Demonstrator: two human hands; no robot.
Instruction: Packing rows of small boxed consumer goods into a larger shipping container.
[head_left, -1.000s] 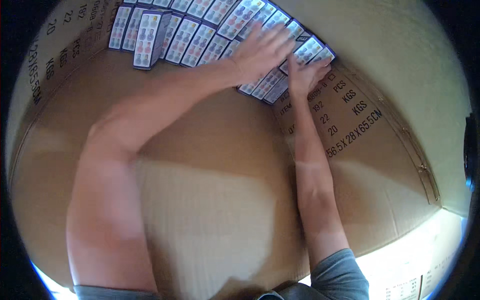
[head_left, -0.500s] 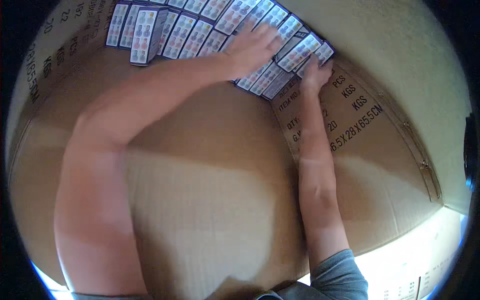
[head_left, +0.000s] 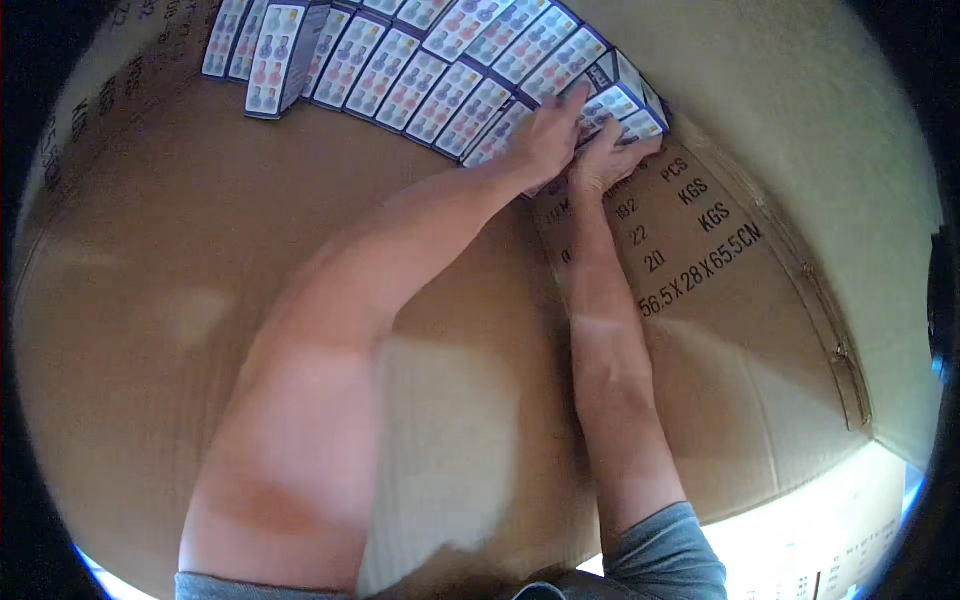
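Small white-and-dark-blue boxes (head_left: 435,100) printed with colourful rounded shapes stand in tight rows at the far side of a large cardboard carton. My left hand (head_left: 548,140) is at the right end of the front row, its fingers bent against a box there and partly hidden. Close beside it, my right hand (head_left: 608,165) grips a small box (head_left: 640,122) in the far right corner, its fingers spread over the box's near side. Behind that box, another one (head_left: 632,78) shows its dark, tilted side. What lies between my two hands is mostly covered.
One box (head_left: 275,60) juts forward from the row on the left. The brown carton floor (head_left: 200,250) spreads out in front of the rows. On my right rises the carton's printed side wall (head_left: 700,260), with a taped, stapled edge (head_left: 825,320) along its top.
My left hand has moved right and nearer, from over the middle boxes to beside my right hand. My right hand has shifted slightly left and nearer. The box lying at the right corner has changed position.
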